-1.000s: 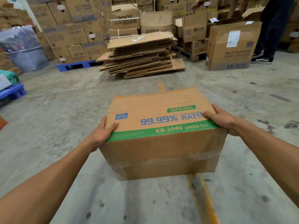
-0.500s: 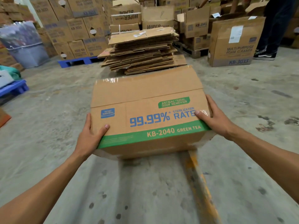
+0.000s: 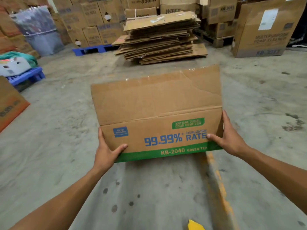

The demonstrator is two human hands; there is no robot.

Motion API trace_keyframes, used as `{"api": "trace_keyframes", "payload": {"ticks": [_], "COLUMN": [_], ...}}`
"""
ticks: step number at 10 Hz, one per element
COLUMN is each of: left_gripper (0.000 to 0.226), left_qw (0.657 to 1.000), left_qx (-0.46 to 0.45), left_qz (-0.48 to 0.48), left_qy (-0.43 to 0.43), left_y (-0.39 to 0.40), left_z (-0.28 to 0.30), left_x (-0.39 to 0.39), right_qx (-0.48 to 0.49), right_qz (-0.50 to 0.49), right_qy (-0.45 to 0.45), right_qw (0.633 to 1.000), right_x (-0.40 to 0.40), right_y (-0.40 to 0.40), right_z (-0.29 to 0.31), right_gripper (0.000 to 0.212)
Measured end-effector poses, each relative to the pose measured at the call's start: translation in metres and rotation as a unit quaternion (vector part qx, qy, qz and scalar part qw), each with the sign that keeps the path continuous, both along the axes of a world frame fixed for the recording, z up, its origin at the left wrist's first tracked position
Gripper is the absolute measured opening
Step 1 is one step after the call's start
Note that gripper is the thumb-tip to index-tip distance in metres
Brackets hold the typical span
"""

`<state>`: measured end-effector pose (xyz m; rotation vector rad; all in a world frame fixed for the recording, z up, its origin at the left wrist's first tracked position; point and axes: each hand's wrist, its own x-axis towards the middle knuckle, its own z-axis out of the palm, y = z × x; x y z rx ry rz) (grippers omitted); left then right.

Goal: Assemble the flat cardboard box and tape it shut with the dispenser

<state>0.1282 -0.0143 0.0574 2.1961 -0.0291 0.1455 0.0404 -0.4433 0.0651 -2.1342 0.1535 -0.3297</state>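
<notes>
The left hand [image 3: 106,152] and the right hand [image 3: 228,138] grip the cardboard box [image 3: 157,113] by its sides. Its inside is hidden.

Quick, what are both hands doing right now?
Left hand: holding the cardboard box by its left edge.
Right hand: holding the box's right edge.

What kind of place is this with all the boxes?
Most likely a warehouse: printed brown cardboard cartons stacked high at the back, a pile of flattened cardboard sheets on the bare grey concrete floor, and blue plastic pallets.
</notes>
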Motion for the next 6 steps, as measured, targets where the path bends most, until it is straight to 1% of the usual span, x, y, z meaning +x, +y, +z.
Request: {"api": "trace_keyframes", "payload": {"ticks": [1, 2, 3, 4, 5, 6], "left_gripper": [0.1, 0.074, 0.068, 0.069, 0.071, 0.075], "left_qw": [0.998, 0.994, 0.991, 0.989, 0.987, 0.978], "left_qx": [0.023, -0.01, -0.04, -0.053, -0.065, -0.08], "left_qz": [0.027, 0.079, 0.096, 0.098, 0.101, 0.133], "left_qy": [0.042, 0.075, 0.083, 0.096, 0.107, 0.138], "left_y": [0.003, 0.001, 0.0, -0.001, -0.006, -0.014], "left_z": [-0.016, -0.023, -0.022, -0.022, -0.02, -0.04], "left_x": [-0.003, -0.005, -0.005, -0.004, -0.003, -0.007], "right_qx": [-0.038, 0.047, 0.056, 0.033, 0.028, 0.016], "right_qz": [-0.034, -0.088, -0.12, -0.153, -0.162, -0.134], "right_qy": [0.086, 0.159, 0.176, 0.206, 0.31, 0.396], "right_qw": [0.995, 0.982, 0.975, 0.966, 0.937, 0.908], "right_x": [-0.003, -0.003, -0.003, 0.0, 0.002, -0.004], "right_y": [0.007, 0.02, 0.031, 0.038, 0.042, 0.055], "right_z": [-0.016, -0.024, -0.025, -0.021, -0.015, -0.019], "right_gripper": [0.075, 0.059, 0.06, 0.065, 0.075, 0.08]}}
